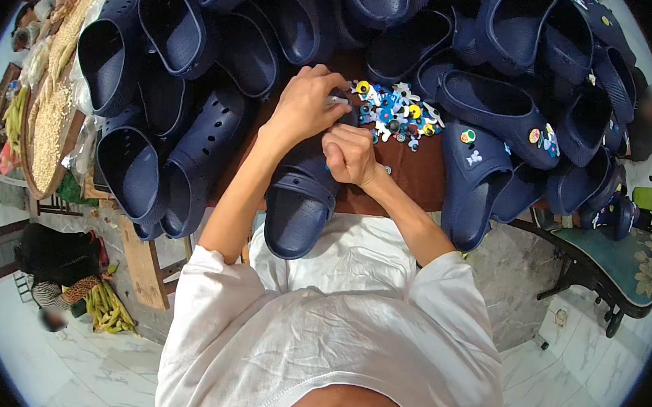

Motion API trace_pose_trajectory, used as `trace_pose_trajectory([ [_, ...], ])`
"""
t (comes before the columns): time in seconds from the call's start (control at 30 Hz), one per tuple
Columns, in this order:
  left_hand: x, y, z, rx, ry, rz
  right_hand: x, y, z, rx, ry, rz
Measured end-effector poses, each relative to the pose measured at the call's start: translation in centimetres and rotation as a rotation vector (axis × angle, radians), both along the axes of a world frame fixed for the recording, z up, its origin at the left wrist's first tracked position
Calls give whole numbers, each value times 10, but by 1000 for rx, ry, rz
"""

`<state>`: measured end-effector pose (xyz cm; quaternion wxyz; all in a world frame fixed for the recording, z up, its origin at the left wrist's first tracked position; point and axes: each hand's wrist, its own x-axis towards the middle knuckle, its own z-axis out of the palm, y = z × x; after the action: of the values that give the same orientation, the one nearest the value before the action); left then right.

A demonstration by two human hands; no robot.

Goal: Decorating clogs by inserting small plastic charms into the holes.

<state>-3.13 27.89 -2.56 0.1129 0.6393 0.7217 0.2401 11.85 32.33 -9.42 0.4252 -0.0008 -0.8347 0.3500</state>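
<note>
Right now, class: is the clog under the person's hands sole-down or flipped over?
Sole-down. The clog shows its open foot cavity and heel strap facing up, while both hands press on its toe.

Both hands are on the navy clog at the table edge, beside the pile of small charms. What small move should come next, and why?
Probably press down with the right hand: it sits fisted on the navy clog, while the left hand steadies the toe. The pile of charms lies right beside them, in easy reach afterwards.
</note>
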Motion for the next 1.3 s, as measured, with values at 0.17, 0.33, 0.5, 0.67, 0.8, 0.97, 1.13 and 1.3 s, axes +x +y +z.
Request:
trace_pose_trajectory([
  [0.17, -2, -7, -2, 100, 56, 43, -3, -3, 9, -102, -10, -39],
  [0.33, 3, -7, -10, 59, 176, -4, -5, -9, 5, -202, -49, -158],
  [0.5, 10, -16, -16, -6, 252, -57, -4, -19, 9, -320, -72, -252],
  [0.67, 16, -20, -24, 9, 322, -19, -2, -23, 9, -328, -34, -239],
  [0.8, 19, -19, -24, 32, 336, 14, 12, -22, 15, -105, -53, -195],
  [0.97, 19, -17, -21, 9, 319, 5, 26, -19, 12, -86, -147, -126],
  [1.13, 27, -11, -7, -87, 219, 108, 21, -28, -1, 139, -73, -325],
  [1.3, 21, -7, -19, 165, 217, 69, 13, -24, -4, 114, -42, -355],
])
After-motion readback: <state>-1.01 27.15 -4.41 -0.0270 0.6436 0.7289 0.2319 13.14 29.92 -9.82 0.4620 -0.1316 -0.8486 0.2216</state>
